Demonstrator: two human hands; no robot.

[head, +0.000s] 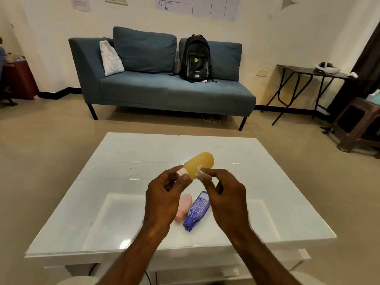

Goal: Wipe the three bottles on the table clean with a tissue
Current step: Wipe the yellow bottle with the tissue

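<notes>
Holding the yellow bottle (199, 163) by its white cap end, the left hand (164, 194) keeps it raised above the white table (267, 192), its base tilted up and away. The right hand (226, 194) has its grip closed on a small crumpled tissue (200, 173), pressed against the bottle's side. Below the hands, a pink bottle (183, 206) and a blue bottle (197, 210) lie side by side on the table, caps toward the person. Behind stands a blue sofa (160, 89) carrying a black backpack (195, 58).
</notes>
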